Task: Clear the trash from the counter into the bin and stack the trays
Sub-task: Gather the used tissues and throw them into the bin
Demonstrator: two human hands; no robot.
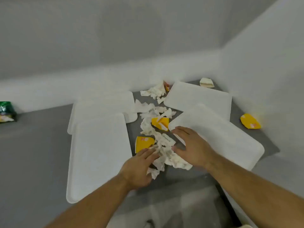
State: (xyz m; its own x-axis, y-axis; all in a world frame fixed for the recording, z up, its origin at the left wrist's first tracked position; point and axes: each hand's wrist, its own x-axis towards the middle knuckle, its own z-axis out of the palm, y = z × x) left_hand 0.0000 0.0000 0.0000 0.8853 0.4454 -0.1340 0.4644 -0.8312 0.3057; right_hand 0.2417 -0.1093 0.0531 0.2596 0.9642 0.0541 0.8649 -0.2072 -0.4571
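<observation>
Centrally, crumpled white napkins (164,145) between both hands (164,160), fingers spread wide, grasping nothing.

Crumpled white napkins (162,142) and yellow wrappers (160,123) lie between four white trays (98,155)

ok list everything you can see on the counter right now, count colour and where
trays: four, white, two overlapping at left, two overlapping at right
crumpled napkins: a scattered pile, white, strewn down the gap between the tray pairs
yellow wrappers: three, yellow, two among the napkins, one alone at far right by the wall
red-and-yellow scrap: one, at the back amid the napkins
pale wrapper: one, cream, back right corner
green packet: one, green, far left edge
counter: one, grey
left hand: on the near napkins
right hand: open, over the napkins by the near right tray
</observation>
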